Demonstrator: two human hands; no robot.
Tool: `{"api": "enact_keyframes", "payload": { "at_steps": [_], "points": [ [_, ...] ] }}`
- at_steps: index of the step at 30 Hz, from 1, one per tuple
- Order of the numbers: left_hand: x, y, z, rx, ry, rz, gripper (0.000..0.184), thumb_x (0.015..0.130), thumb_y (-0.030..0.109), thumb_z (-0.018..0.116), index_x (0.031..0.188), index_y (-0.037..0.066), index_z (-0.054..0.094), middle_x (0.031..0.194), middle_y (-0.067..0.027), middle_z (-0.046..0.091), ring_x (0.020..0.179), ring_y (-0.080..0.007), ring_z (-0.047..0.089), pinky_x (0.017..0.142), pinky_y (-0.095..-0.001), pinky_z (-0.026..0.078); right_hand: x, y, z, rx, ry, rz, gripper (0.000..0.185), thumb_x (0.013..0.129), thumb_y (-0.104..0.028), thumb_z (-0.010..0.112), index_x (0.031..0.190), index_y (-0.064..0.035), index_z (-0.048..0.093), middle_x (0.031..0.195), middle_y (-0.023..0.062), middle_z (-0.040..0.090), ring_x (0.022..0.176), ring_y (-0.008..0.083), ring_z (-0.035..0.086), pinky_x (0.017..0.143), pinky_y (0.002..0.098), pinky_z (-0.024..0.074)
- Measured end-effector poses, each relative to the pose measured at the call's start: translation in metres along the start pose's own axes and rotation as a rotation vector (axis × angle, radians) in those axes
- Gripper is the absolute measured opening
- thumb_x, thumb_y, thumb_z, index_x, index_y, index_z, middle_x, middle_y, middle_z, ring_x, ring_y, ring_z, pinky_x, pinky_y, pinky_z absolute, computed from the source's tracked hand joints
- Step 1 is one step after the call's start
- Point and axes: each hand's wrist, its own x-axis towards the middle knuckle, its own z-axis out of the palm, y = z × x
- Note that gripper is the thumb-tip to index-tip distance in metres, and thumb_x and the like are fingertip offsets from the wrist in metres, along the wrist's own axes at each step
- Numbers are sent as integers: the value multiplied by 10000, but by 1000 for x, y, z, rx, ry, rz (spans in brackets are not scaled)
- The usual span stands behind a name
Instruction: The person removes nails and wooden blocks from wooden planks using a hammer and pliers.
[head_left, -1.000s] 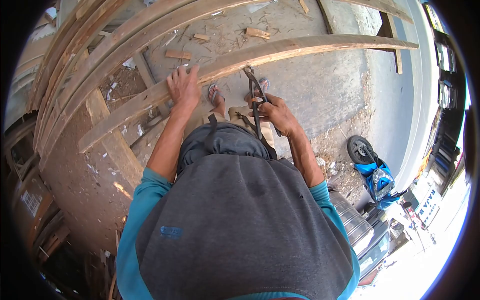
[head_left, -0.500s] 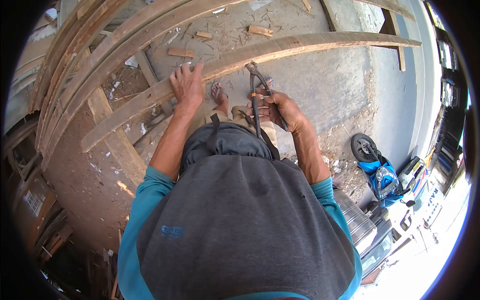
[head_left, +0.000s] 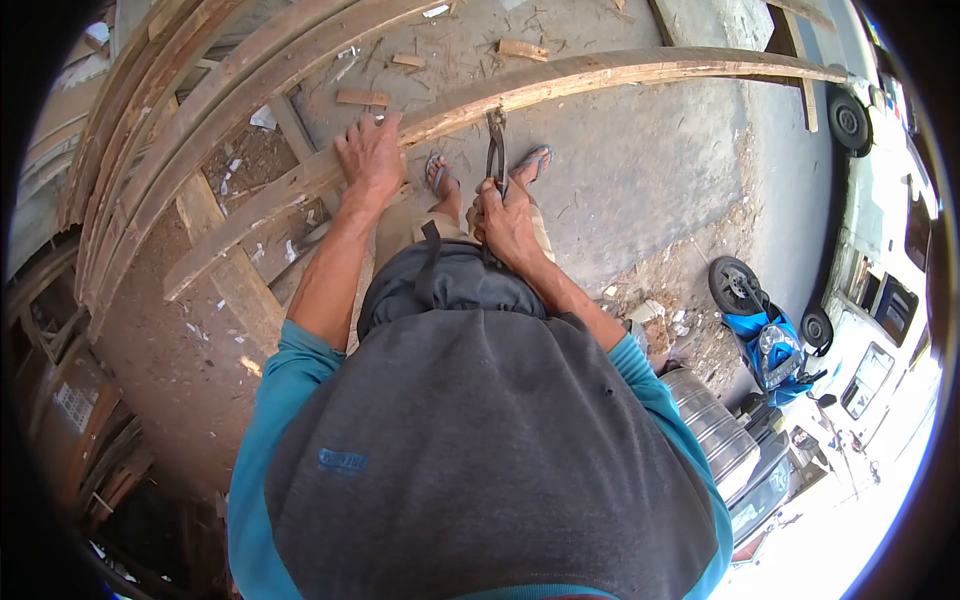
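My left hand [head_left: 371,158] is wrapped over the long wooden beam [head_left: 600,75], which runs across in front of me. My right hand [head_left: 505,220] grips the handles of long dark pincers [head_left: 496,150], now squeezed close together. The jaws of the pincers touch the near edge of the beam, to the right of my left hand. Whether they hold a nail is too small to tell.
More long beams [head_left: 190,130] are stacked at the left. A crosswise plank [head_left: 225,262] lies under the beam. Wood offcuts [head_left: 363,97] and nails litter the floor. A blue motorcycle [head_left: 770,345] and a white vehicle [head_left: 880,240] stand at the right.
My right hand has moved left and closed the spread handles together, with the pincers nearly upright. The beam has shifted slightly away. A white vehicle has come into view at the right.
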Motion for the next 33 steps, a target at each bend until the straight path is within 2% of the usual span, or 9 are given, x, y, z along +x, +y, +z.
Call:
{"api": "enact_keyframes", "payload": {
  "at_steps": [3, 5, 7, 8, 12, 25, 27, 29, 33],
  "points": [
    [10, -4, -20, -75, -165, -31, 480, 835, 151, 772, 1286, 181, 612, 1195, -177, 609, 1175, -395, 568, 1007, -544, 378, 10, 15, 2, 43, 9, -66, 201, 1058, -251, 522, 1041, -51, 508, 719, 7, 463, 543, 111, 454, 487, 289, 392],
    [12, -5, -18, -82, -157, -8, 535, 808, 171, 820, 1297, 182, 605, 1221, -174, 600, 1198, -384, 557, 1005, -540, 375, 6, 7, -16, -46, -14, -85, 203, 1049, -214, 506, 1097, -17, 527, 777, 47, 549, 602, 144, 556, 536, 310, 490],
    [8, -3, -18, -77, -128, 1, 542, 803, 163, 821, 1300, 183, 605, 1224, -170, 595, 1206, -379, 551, 1004, -534, 374, -3, -18, -28, -10, -59, -1, 269, 1033, -168, 482, 1195, 41, 529, 940, 128, 649, 780, 209, 681, 675, 357, 596],
    [5, -1, -16, -73, -103, 5, 550, 799, 155, 823, 1303, 184, 606, 1227, -166, 590, 1214, -373, 546, 1002, -529, 373, -1, -22, -41, -91, -100, 31, 357, 1001, -127, 451, 1278, 89, 517, 1144, 193, 669, 999, 271, 716, 849, 400, 620],
    [0, 4, -12, -35, -115, -20, 548, 786, 145, 830, 1286, 183, 609, 1223, -159, 581, 1222, -364, 537, 998, -524, 371, -12, -61, -54, -175, -172, 84, 408, 974, -120, 439, 1294, 124, 506, 1231, 239, 637, 1068, 311, 712, 934, 411, 601],
    [-9, 4, 6, -50, 166, 25, 419, 784, 86, 770, 1164, 182, 624, 1150, -150, 577, 1155, -374, 548, 978, -525, 376, 5, -117, -76, -205, -304, 303, 458, 983, -105, 492, 1360, 154, 466, 1249, 256, 646, 1044, 360, 724, 902, 440, 615],
    [-10, 5, 7, -62, 181, 21, 397, 790, 84, 758, 1150, 177, 622, 1143, -151, 576, 1147, -375, 548, 976, -526, 375, 9, -122, -81, -262, -326, 309, 565, 971, -89, 412, 1495, 119, 373, 1233, 268, 671, 1069, 364, 727, 896, 432, 619],
    [-11, 8, 6, -14, 114, -16, 611, 704, 122, 865, 1261, 172, 618, 1169, -137, 563, 1173, -348, 535, 1032, -503, 367, 14, -122, -89, -227, -370, 333, 578, 964, -95, 408, 1500, 118, 365, 1249, 278, 666, 1072, 366, 725, 895, 432, 618],
    [-10, 7, 6, -36, 114, -24, 596, 699, 113, 864, 1242, 175, 624, 1174, -135, 561, 1173, -346, 531, 1030, -502, 365, 15, -120, -87, -206, -384, 349, 586, 960, -94, 401, 1504, 117, 356, 1257, 285, 663, 1067, 368, 725, 886, 432, 618]
  ]
}}
